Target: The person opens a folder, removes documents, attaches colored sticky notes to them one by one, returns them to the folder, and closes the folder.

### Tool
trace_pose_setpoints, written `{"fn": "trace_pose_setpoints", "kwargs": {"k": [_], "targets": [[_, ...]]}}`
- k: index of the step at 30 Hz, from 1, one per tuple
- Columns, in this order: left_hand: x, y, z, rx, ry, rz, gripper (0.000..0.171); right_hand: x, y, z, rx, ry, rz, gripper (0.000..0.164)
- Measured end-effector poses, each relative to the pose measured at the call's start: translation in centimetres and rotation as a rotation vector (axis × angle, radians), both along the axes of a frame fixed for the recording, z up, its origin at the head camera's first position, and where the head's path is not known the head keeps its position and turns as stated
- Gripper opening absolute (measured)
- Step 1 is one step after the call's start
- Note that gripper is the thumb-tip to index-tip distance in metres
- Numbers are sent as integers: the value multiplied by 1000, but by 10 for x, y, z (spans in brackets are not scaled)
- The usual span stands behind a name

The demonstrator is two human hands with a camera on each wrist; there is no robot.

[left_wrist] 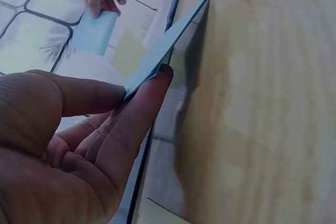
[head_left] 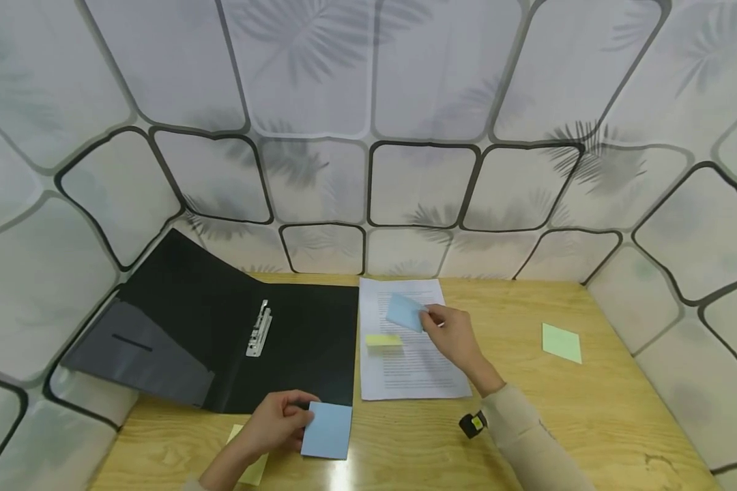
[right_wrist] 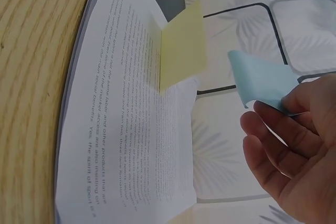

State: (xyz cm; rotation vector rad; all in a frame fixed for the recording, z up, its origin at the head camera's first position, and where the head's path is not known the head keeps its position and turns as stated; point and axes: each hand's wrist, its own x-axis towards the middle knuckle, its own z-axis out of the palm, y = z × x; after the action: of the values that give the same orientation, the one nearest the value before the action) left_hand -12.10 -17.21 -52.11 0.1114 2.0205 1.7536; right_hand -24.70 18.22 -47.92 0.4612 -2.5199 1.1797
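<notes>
Between thumb and fingers, my left hand [head_left: 278,424] pinches a pad of blue sticky notes [head_left: 327,431] by its left side, just in front of the black folder. My right hand [head_left: 457,337] pinches one blue sticky note [right_wrist: 260,80] at its edge; the note curls slightly and hangs over the upper part of the printed sheets [head_left: 417,378]. A yellow sticky note [right_wrist: 184,48] is stuck to those sheets and stands up from the page, below the right hand's note in the head view.
The black folder [head_left: 307,341] lies open at the left, its metal clip [head_left: 259,331] showing and its cover leaning on the patterned wall. A green sticky note [head_left: 561,343] lies at the right. Pale yellow notes [head_left: 254,470] lie partly under the left hand.
</notes>
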Motion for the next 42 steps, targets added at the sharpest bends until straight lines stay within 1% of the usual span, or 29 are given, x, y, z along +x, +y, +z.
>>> {"fn": "trace_pose_setpoints", "kwargs": {"k": [4,9,12,16,21,24,26,30,32,33,37,39,42], "targets": [[12,-3,-5,0,-18,-9,34,-1,0,-1,3,-15,18,13],[21,-2,-8,-52,24,13,33,1,-1,0,18,-19,30,14],[23,0,-7,-97,60,22,32,2,-2,1,14,-25,34,15],[23,2,-3,-135,108,14,30,2,-3,0,8,-48,31,15],[24,2,2,-170,122,9,31,1,-4,-1,5,-83,32,16],[24,2,5,-195,147,22,33,2,-4,-1,9,-81,32,16],[25,2,8,-226,184,35,32,2,-4,0,12,-77,33,16],[26,1,12,-287,236,54,26,3,-3,1,15,-71,38,16],[25,-1,14,-335,262,52,21,3,-3,1,13,-71,42,15],[25,-1,15,-350,264,49,19,3,-3,1,13,-73,42,15],[19,-3,21,-411,305,39,16,2,-3,-1,10,-81,45,14],[14,-1,25,-414,325,33,17,2,-3,-1,15,-82,46,14],[5,3,31,-381,363,16,21,2,-3,-2,15,-81,50,15]]}}
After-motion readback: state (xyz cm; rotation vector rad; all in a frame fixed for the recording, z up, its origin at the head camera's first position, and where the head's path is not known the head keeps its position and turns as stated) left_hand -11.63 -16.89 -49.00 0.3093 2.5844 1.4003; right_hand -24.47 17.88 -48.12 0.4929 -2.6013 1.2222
